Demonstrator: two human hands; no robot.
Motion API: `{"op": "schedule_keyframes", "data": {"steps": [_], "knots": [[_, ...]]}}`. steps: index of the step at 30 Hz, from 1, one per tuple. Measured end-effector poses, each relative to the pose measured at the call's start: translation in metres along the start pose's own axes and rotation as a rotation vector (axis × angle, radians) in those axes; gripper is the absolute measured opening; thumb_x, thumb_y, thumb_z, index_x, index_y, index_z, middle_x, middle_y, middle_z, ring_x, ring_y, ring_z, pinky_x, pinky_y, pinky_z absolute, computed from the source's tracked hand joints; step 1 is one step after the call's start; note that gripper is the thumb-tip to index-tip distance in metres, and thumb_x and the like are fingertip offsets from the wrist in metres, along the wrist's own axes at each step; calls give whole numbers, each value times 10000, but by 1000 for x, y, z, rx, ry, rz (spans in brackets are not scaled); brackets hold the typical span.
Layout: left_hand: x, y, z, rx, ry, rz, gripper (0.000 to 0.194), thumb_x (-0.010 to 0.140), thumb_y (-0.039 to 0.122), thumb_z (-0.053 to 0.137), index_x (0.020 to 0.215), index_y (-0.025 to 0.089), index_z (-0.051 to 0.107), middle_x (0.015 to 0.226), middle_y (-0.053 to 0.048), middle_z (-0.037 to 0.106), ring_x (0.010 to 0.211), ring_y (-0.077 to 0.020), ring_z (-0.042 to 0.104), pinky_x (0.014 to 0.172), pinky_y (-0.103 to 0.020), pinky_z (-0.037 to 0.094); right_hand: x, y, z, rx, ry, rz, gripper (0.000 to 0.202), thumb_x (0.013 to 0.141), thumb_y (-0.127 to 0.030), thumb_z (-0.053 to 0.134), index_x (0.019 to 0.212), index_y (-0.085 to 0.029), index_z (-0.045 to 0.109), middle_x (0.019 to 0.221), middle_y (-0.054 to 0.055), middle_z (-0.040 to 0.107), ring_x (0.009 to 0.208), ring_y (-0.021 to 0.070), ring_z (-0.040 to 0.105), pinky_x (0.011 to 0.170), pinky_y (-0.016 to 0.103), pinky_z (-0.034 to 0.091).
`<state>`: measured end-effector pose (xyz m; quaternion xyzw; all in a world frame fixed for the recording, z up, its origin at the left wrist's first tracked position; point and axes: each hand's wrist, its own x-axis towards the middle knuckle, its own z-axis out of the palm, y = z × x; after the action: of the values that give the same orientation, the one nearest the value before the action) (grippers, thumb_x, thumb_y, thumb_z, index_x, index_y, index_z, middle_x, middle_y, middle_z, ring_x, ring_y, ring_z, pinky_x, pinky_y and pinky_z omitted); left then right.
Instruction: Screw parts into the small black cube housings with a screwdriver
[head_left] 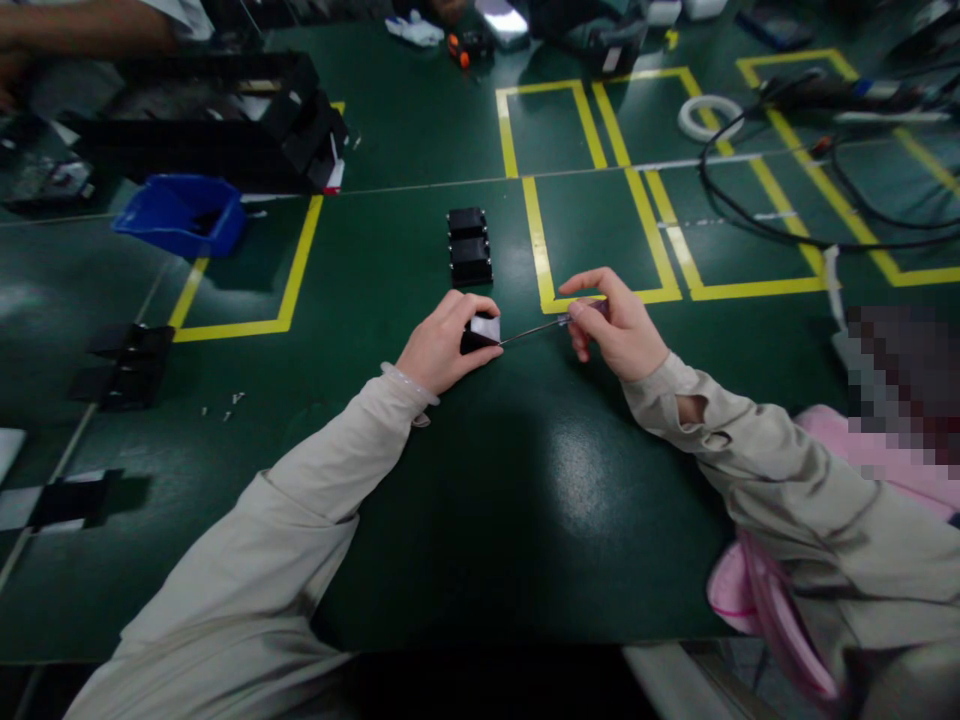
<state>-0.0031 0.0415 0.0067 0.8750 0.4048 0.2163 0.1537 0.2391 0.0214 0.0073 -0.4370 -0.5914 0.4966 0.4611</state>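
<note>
My left hand (448, 343) grips a small black block with a pale top face (486, 328) on the green table (480, 500). Between the fingers of my right hand (619, 325) is the handle of a screwdriver (534, 329), its thin shaft pointing left. The tip meets the block's lower right corner, near my left thumb. Just beyond my left hand, black blocks (470, 246) stand in a short column with small shiny screws along their sides. Several loose screws (234, 400) lie on the table to the left.
A blue bin (184, 215) and black parts (127, 365) are at the left, a black tray (187, 120) behind them. A person's arm (90, 25) reaches in at the upper left. Black cables (750, 215) and a white tape ring (710, 119) lie at the right, above a pink item (862, 455).
</note>
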Motion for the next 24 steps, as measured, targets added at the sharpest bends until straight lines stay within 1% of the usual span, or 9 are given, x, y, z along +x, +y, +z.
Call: {"op": "schedule_keyframes", "data": {"steps": [4,9,10,14,15,18,20,22,24], "knots": [[0,0,0,0,1,-6,366,814,245,706,1125,209,515,1109,-52,568,1040,-209,572,892,-369,496,0,1,0,-7,3,22,185,909,-413,539,892,-230,517,380,-125,346,296,77,376,329,234,327],[0,0,1,-4,6,-4,362,813,247,708,1120,204,520,1100,-52,570,1033,-210,573,884,-360,493,0,1,0,14,-5,-15,201,883,-359,592,1002,-245,479,481,-103,477,369,85,467,376,235,367],[0,0,1,-5,7,-2,362,814,247,706,1121,201,521,1101,-54,569,1033,-210,572,885,-358,492,0,2,0,16,-2,-10,189,891,-372,578,990,-240,486,469,-105,461,362,85,457,374,237,368],[0,0,1,-11,6,1,362,817,248,703,1126,200,519,1103,-53,566,1035,-207,569,888,-355,489,0,3,0,8,4,8,195,909,-426,542,917,-233,521,390,-132,304,292,78,349,339,247,345],[0,0,1,-11,5,-2,363,816,248,703,1125,202,518,1103,-52,566,1035,-208,568,888,-356,489,0,3,0,4,0,7,189,903,-419,553,928,-235,518,396,-131,317,297,77,358,342,245,346],[0,1,0,-9,1,-11,364,816,250,705,1124,207,517,1103,-51,564,1033,-209,568,883,-361,493,-1,2,0,4,-7,-4,208,890,-395,578,992,-241,483,472,-105,452,364,86,455,383,236,377],[0,1,0,-5,0,-11,362,818,249,703,1124,208,516,1105,-52,564,1037,-210,568,885,-364,494,-1,1,0,1,-4,-6,225,899,-426,559,988,-236,477,486,-96,477,378,87,470,392,235,387],[0,1,0,-1,-1,-10,362,818,246,703,1125,208,515,1109,-54,565,1041,-212,569,889,-368,494,-1,1,0,1,-1,8,246,902,-464,545,947,-229,490,433,-113,411,341,82,426,370,233,376],[0,1,0,1,0,-7,366,817,244,704,1128,203,516,1112,-58,567,1043,-214,570,890,-370,494,-1,1,0,6,-6,18,245,895,-461,561,921,-225,500,396,-129,351,312,76,389,352,231,362]]}}
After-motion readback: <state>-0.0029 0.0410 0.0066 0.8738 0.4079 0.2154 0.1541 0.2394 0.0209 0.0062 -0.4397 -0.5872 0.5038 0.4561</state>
